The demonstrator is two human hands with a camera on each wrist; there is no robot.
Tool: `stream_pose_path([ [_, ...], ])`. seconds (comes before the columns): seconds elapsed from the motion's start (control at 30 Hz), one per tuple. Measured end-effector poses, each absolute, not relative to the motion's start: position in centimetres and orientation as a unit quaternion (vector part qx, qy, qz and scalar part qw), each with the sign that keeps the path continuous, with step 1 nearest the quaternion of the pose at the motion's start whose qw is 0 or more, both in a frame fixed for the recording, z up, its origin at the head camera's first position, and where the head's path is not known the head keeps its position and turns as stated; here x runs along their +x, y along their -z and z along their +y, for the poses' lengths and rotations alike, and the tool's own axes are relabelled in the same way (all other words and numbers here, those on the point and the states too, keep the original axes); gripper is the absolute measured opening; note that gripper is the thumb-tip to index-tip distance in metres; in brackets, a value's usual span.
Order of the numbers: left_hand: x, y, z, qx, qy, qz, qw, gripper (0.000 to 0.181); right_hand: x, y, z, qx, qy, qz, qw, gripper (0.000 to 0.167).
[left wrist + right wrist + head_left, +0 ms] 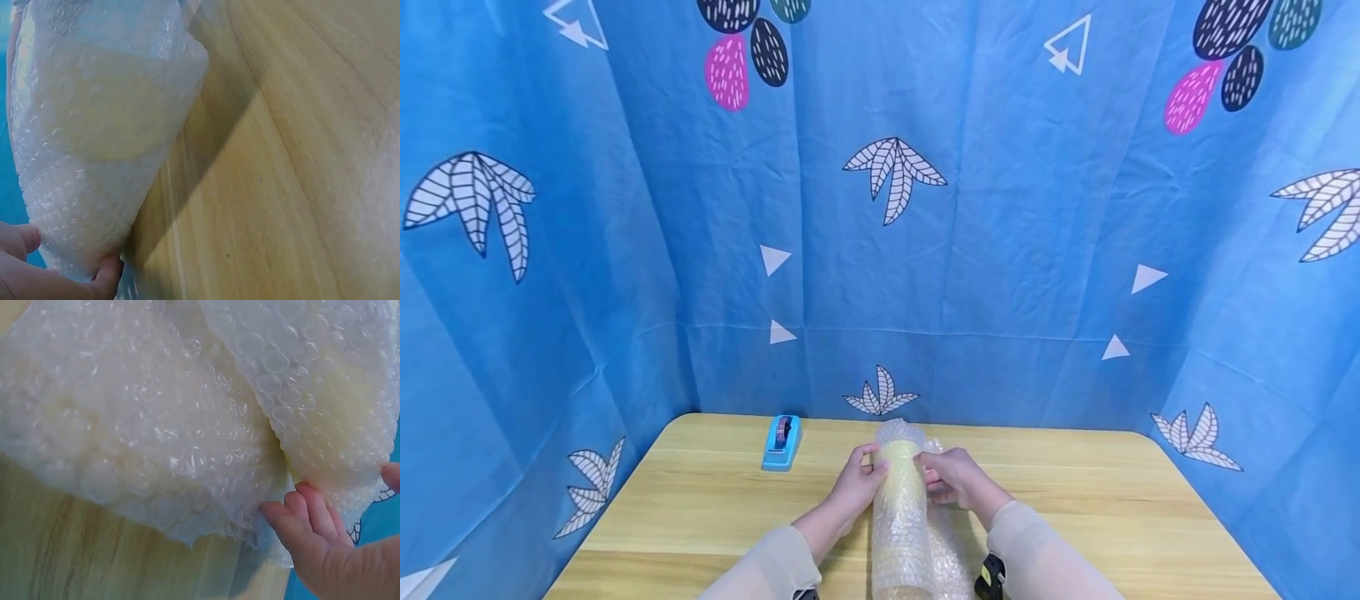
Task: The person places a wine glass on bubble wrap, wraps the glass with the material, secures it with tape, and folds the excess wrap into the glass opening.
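A long roll of bubble wrap (901,521) lies lengthwise on the table, wound round something pale yellow (112,112) whose kind the wrap hides. From the left, my left hand (856,485) grips the roll near its far end, thumb and fingers set against its sides. My right hand (961,478) holds the opposite side of that end; in the right wrist view its fingers (319,512) reach between the roll and a loose flap of bubble wrap (144,437). That flap spreads out on the table along the roll's right side.
A blue tape dispenser (782,446) stands at the back left of the wooden table (1097,508). Blue patterned cloth (1022,250) hangs behind the table and on both sides.
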State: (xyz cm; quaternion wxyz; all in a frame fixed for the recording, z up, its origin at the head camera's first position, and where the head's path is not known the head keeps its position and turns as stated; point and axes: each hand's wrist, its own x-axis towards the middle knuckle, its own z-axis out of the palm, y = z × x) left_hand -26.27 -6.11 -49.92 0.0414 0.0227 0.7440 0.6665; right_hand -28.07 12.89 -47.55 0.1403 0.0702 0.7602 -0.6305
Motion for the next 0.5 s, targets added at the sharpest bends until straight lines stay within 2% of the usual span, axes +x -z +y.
stream_pose_path([
  [0.17,-26.17,50.09,-5.93,-0.007,-0.663,0.747,0.046,0.064,-28.05,47.68,12.75,0.067,0.634,0.757,0.145,0.029],
  [0.5,-26.3,50.29,-6.01,-0.011,-0.664,0.746,0.049,0.064,-28.01,47.72,12.33,0.07,0.637,0.755,0.142,0.035],
])
